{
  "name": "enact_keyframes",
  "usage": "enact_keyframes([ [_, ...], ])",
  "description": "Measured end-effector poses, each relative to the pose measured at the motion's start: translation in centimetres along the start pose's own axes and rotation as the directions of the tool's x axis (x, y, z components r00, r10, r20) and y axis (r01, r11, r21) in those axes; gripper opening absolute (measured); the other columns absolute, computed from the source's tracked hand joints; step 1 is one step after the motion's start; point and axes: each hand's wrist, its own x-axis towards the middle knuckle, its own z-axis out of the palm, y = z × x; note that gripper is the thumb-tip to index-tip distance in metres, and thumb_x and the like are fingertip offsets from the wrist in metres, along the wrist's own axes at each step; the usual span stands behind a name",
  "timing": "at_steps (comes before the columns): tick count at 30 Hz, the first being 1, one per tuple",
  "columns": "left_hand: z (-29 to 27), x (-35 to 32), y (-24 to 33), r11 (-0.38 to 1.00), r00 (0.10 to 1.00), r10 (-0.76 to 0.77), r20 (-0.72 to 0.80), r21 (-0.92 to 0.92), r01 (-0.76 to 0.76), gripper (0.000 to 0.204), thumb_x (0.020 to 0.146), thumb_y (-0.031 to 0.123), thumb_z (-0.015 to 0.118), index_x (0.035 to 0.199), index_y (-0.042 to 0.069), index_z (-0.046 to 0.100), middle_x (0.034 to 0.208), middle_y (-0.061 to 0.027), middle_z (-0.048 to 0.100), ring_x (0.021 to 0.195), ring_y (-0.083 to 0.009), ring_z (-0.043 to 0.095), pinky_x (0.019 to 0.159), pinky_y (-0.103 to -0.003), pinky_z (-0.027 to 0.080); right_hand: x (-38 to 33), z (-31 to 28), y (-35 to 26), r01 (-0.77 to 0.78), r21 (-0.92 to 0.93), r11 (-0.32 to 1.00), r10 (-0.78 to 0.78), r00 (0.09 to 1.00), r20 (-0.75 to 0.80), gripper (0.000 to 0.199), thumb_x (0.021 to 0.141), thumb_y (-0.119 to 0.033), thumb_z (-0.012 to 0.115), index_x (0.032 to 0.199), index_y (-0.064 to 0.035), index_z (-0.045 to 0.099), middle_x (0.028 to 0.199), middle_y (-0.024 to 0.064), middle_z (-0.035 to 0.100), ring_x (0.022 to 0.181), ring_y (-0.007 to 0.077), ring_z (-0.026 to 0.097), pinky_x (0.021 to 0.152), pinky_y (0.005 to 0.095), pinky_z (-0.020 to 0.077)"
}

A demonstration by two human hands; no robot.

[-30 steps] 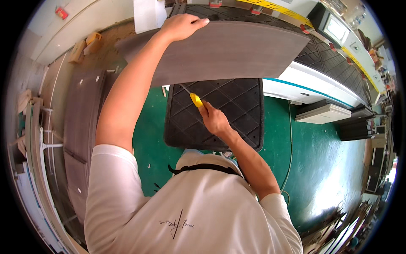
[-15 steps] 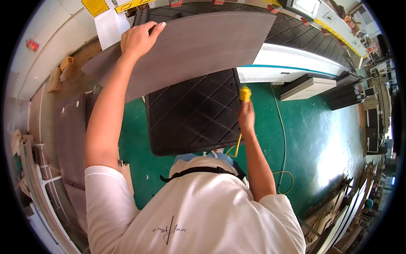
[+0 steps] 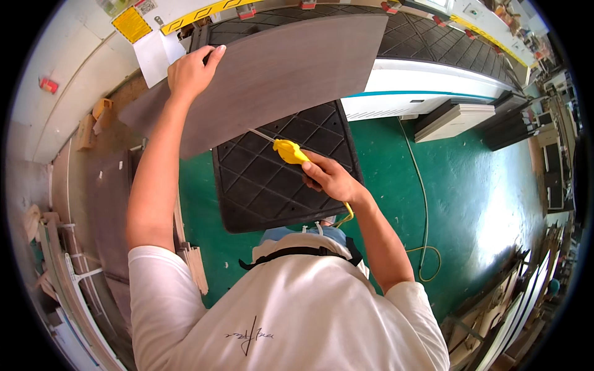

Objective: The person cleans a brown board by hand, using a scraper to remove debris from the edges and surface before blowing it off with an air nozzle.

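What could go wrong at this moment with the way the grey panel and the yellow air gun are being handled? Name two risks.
The left hand alone grips the large grey panel at its upper edge, so it might tip or slip. The right hand aims the yellow air gun at the panel's lower edge, so dust could blow back. Its hose trails across the green floor, a possible trip hazard.

In my left hand I hold a large grey board, flat and rectangular with a faint wood grain, tilted so its near edge slopes down toward my left. My fingers curl over its far face near the upper left part. In my right hand is a yellow air gun with a thin pale nozzle; the nozzle tip points at the board's lower edge, just beside it. A yellow coiled hose trails from the gun below my wrist.
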Motion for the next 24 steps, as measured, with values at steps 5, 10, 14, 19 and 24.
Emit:
enact_keyframes([
  [5,0.0,0.4,0.4,1.000,1.000,0.007,-0.019,-0.004,-0.007,0.059,0.099,0.069,0.048,0.105,0.018,0.077,0.078,-0.0113,0.073,0.082,-0.0364,0.071,0.072,-0.044,0.053,2.4,0.0,-1.4,0.112,0.082,0.990,-0.080,0.941,-0.329,0.053,0.111,-0.041,0.047,0.151,-0.0077,0.044,0.075,-0.0032,0.047,0.066,0.0072,0.046,0.061,0.0236,0.0417],
  [10,-0.1,0.1,0.9,1.000,1.000,0.001,-0.023,-0.015,-0.001,0.056,0.100,0.066,0.048,0.101,0.018,0.076,0.080,-0.0123,0.073,0.083,-0.0380,0.071,0.071,-0.045,0.052,2.5,-0.7,-4.3,0.153,0.136,0.979,-0.097,0.931,-0.351,0.059,0.112,-0.046,0.042,0.157,-0.0085,0.039,0.075,-0.0017,0.046,0.063,0.0068,0.042,0.059,0.0219,0.0391],
  [14,-0.3,0.1,0.9,1.000,1.000,0.013,-0.014,0.004,-0.013,0.052,0.100,0.063,0.049,0.100,0.018,0.076,0.082,-0.0122,0.074,0.081,-0.0370,0.070,0.070,-0.045,0.053,1.0,-2.8,-7.2,0.102,-0.052,0.993,-0.109,0.979,-0.170,0.054,0.112,-0.047,0.040,0.148,-0.0069,0.047,0.073,-0.0020,0.049,0.061,0.0057,0.043,0.057,0.0212,0.0374],
  [19,-0.1,0.1,1.2,1.000,1.000,0.011,-0.026,0.005,-0.011,0.052,0.100,0.064,0.048,0.097,0.018,0.074,0.083,-0.0126,0.074,0.083,-0.0381,0.070,0.071,-0.047,0.052,-0.3,-9.5,-6.1,0.067,0.055,0.996,-0.005,0.683,-0.731,0.046,0.110,-0.054,0.044,0.122,-0.0107,0.055,0.074,-0.0030,0.050,0.059,0.0056,0.045,0.052,0.0215,0.0357],
  [24,0.4,0.4,0.6,0.999,0.996,0.039,-0.081,-0.019,-0.041,0.053,0.100,0.065,0.049,0.095,0.017,0.073,0.084,-0.0130,0.074,0.084,-0.0398,0.070,0.070,-0.048,0.052,-3.0,-10.8,-4.6,-0.108,0.159,0.981,0.181,0.795,-0.579,0.055,0.111,-0.051,0.043,0.149,-0.0118,0.047,0.076,-0.0017,0.052,0.059,0.0058,0.045,0.052,0.0218,0.0383],
])
